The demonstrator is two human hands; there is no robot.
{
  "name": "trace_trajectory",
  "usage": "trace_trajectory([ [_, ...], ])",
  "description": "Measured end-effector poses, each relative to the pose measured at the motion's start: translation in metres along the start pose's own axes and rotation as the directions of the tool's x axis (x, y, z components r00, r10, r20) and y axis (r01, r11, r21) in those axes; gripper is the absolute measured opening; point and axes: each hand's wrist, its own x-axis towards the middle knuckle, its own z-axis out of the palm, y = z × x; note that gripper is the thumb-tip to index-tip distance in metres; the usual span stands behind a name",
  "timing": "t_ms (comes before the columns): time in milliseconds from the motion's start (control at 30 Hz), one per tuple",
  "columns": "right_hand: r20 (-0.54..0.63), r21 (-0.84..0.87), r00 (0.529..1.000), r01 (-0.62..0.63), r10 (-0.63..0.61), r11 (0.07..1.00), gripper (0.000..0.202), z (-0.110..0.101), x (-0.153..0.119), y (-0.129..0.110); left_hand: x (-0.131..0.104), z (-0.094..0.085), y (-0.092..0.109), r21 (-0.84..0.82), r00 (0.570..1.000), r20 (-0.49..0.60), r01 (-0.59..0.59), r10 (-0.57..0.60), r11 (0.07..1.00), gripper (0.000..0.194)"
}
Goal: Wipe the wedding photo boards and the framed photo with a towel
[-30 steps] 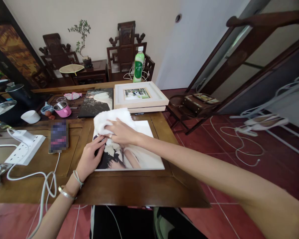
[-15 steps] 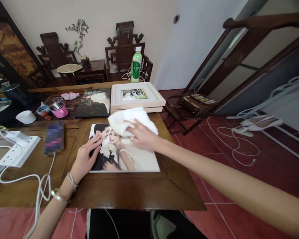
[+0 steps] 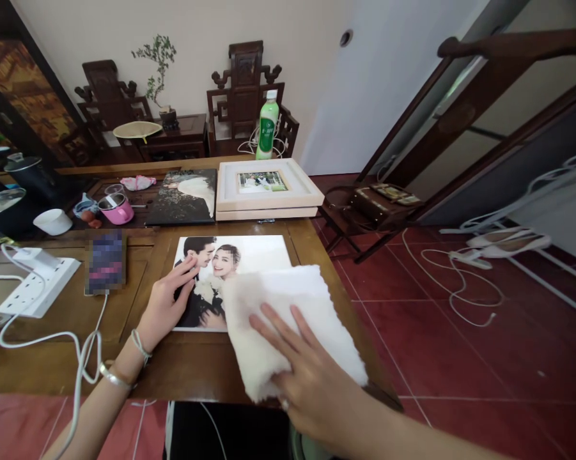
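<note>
Right now the photo print [image 3: 249,255] lies flat on the wooden table [image 3: 192,367], w/ a white towel [image 3: 288,319] spread over its near-right corner and hanging a bit past the table edge. Right hand [image 3: 311,377] lies palm-down on the towel, fingers [image 3: 280,329] stretched out and slightly spread, pressing flat, not gripping; the towel runs out ahead of and to both sides of those fingertips. Left hand [image 3: 165,306] rests on the print's left edge, fingers loosely extended, tips on the dark part of the pic, nothing clasped; thumb side sits on the table just beside the print. Bracelets show on the left wrist. Left of the left fingers, apart from them, lies a phone [image 3: 105,262] w/ a white cable [image 3: 84,348] trailing toward the near edge, and further left a white power strip [image 3: 36,284]. Beyond the fingertips, past the print's far edge, sit a dark photo board [image 3: 185,198] and, next to it, a stack of pale frames [image 3: 266,188], approx. touching each other. A green bottle [image 3: 267,124] stands behind the frames. Far left beyond the phone: a pink cup [image 3: 116,209] and a white bowl [image 3: 52,221].
</note>
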Motion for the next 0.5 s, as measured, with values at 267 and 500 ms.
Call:
trace_trajectory([
  [267,0.081,-0.006,0.995,-0.066,0.066,0.998,0.034,-0.018,0.036,0.049,0.006,-0.002,-0.007,0.034,0.999,0.013,-0.045,0.044,0.998,0.035],
  [500,0.007,-0.064,0.996,-0.083,0.084,0.995,0.026,-0.032,0.094,0.120,0.010,-0.007,-0.011,0.033,0.997,0.044,-0.069,0.067,0.997,0.037],
])
